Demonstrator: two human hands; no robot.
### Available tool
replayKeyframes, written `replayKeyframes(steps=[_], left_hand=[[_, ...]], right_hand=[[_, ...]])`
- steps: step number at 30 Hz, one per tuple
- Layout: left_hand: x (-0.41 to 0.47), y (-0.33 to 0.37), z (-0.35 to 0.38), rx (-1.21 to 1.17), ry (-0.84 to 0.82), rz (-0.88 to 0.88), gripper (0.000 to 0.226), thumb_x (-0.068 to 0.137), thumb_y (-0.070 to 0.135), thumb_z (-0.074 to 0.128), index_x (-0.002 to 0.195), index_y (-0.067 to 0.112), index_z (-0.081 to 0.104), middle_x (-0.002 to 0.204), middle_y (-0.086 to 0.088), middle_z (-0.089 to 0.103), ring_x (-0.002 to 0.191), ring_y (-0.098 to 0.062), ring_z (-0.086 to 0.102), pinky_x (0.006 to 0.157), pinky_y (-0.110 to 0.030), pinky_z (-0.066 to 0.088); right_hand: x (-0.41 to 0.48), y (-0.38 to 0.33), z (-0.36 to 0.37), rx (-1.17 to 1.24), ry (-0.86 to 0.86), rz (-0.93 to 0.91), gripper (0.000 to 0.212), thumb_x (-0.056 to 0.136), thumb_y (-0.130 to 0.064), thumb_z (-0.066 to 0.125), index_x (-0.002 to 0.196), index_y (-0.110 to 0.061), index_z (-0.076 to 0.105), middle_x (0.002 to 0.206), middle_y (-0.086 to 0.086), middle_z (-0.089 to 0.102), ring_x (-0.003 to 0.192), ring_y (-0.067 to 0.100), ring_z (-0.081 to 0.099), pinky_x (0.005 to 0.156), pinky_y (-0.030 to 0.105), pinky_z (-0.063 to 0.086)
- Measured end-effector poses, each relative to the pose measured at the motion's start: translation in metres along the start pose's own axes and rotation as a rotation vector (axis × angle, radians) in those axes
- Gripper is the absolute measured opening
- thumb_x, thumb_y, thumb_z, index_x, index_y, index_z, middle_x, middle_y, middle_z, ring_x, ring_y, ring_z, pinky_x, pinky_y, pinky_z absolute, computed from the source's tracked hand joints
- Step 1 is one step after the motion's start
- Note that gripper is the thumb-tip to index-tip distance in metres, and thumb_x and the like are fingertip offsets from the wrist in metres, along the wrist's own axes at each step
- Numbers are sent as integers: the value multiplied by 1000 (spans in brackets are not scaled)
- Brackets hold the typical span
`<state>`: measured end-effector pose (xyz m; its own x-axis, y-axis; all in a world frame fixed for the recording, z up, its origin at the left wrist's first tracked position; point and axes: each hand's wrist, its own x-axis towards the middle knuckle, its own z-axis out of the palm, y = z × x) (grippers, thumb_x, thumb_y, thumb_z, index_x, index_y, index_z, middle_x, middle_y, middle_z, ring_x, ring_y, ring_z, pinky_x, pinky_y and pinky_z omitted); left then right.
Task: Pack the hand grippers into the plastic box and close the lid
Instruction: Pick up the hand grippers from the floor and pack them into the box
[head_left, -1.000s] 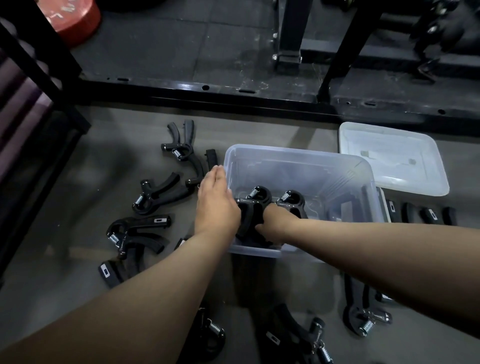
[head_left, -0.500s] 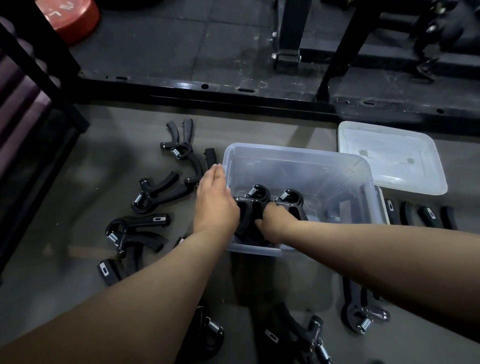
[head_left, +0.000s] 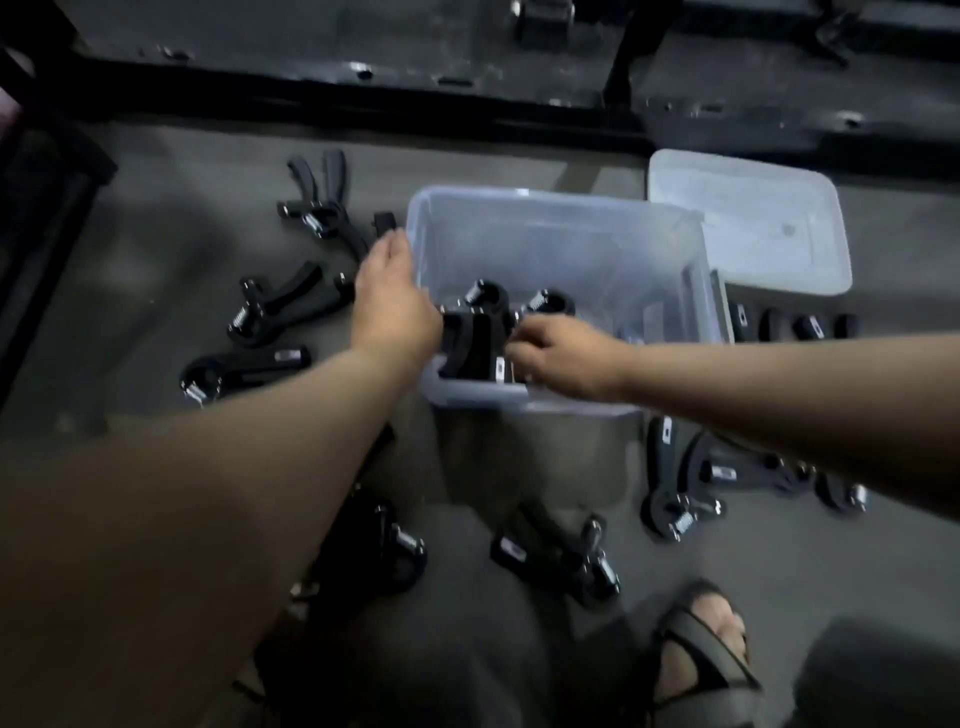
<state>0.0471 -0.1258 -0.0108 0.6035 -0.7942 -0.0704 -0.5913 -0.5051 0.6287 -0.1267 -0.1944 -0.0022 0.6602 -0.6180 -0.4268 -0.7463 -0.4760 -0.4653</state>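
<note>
A clear plastic box (head_left: 571, 239) stands open on the grey floor, and its lid (head_left: 753, 223) lies flat behind it to the right. A few black hand grippers (head_left: 467, 338) stand packed in the box's near left corner. My left hand (head_left: 395, 301) lies over the box's left rim with fingers straight along the outer wall, its palm against the packed grippers. My right hand (head_left: 561, 353) reaches into the box from the right, fingers curled on a handle of those grippers. Loose hand grippers (head_left: 280, 306) lie on the floor left of the box.
More hand grippers lie in front of the box (head_left: 556, 556), to its right (head_left: 691, 488) and in a row under the lid's edge (head_left: 795, 325). A foot in a sandal (head_left: 701, 639) is at the bottom. A black rack frame (head_left: 467, 98) runs along the back.
The view has tilted down, bringing the foot and the nearer grippers into sight. My right hand has drawn slightly back toward the box's front wall; my left hand stays at the left rim.
</note>
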Motion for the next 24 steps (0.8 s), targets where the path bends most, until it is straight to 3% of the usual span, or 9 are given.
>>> replayKeyframes(steps=[3,5,8,10,12,14,17,19,24], left_hand=[[-2,3,-9,-34,-55,-10,55,76,9,45,130,9,48,137,-11,43,120,-17,43,101,-12,25],[-3,2,-10,-49,-59,-1,57,63,17,38,117,10,54,125,-12,51,111,-23,52,104,-27,40],[-6,-7,-4,-49,-69,-24,63,57,20,36,117,12,54,124,-8,53,110,-25,56,100,-38,47],[-12,-7,-5,-44,-69,-45,69,58,21,36,124,12,52,131,-7,50,116,-24,53,104,-37,44],[-19,-7,-6,-50,-62,-60,72,59,21,35,128,10,51,135,-8,48,120,-24,50,106,-37,41],[-26,-5,-9,-52,-74,-58,71,60,20,34,129,7,49,137,-11,46,123,-27,48,108,-38,39],[-30,-6,-8,2,-61,-5,65,69,15,38,133,3,44,141,-16,41,129,-32,41,111,-39,33],[-30,-10,-5,43,-44,15,63,79,6,43,142,5,35,149,-15,33,136,-30,32,115,-35,24],[-28,-11,-2,42,-17,13,65,83,4,44,146,6,29,153,-13,27,139,-31,27,116,-34,21]], right_hand=[[-39,0,-5,-72,147,-264,21,90,-23,50,102,-13,63,106,6,64,100,23,59,89,36,47],[-68,1,-4,-136,202,-542,24,83,-13,52,104,-8,62,109,11,57,101,25,53,92,36,45],[-99,12,20,-332,-42,-880,21,77,-5,53,96,-3,61,103,17,55,91,33,53,81,36,46],[-103,28,49,-589,-228,-782,24,83,-15,53,107,-9,57,106,15,53,91,34,56,79,39,49],[-103,46,77,-871,-422,-640,45,87,-23,55,131,-19,47,128,15,46,110,37,54,90,41,49],[-99,58,95,-1019,-539,-778,56,86,-22,57,140,-26,45,146,18,40,127,39,47,102,45,42],[-85,65,111,-1098,-448,-1045,39,87,-21,41,116,-29,66,135,14,56,120,35,57,100,44,45],[-73,62,118,-1167,-493,-1142,37,88,-25,37,106,-35,68,132,7,59,122,31,56,101,41,44],[-64,56,122,-1204,-511,-1289,19,82,-36,61,100,-38,68,131,-10,58,119,21,55,102,38,38]])
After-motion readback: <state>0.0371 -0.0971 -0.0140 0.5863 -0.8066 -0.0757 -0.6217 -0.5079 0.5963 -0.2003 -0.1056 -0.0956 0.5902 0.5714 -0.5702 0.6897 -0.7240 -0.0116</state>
